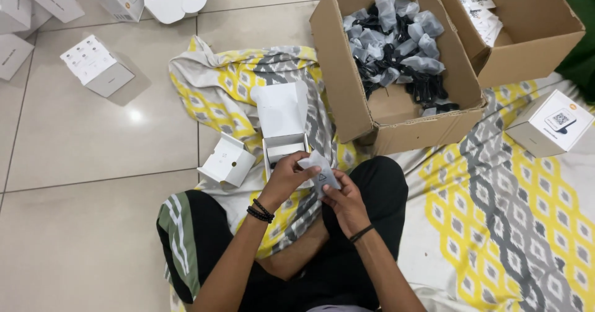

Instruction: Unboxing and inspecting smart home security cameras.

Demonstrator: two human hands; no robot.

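A large cardboard box (396, 58) is seen full of bagged black parts, so much appears left. A small white box (284, 140) stands open on the patterned cloth (527, 225). One clear pouch (321, 174) is pinched by the fingers of the left hand (286, 177) and right hand (347, 202), just above that box, not yet inside.

A spread cotton sheet (520, 225) shows a yellow, grey and white diamond pattern across the centre and right. At upper right, two brown corrugated cardboard cartons (347, 83) hold black items in cloudy clear bags (396, 39). Small white card boxes (96, 64) lie on pale beige glossy floor tiles (80, 145) at left. Black trousers with green and white stripes (180, 237) fill the lower centre.
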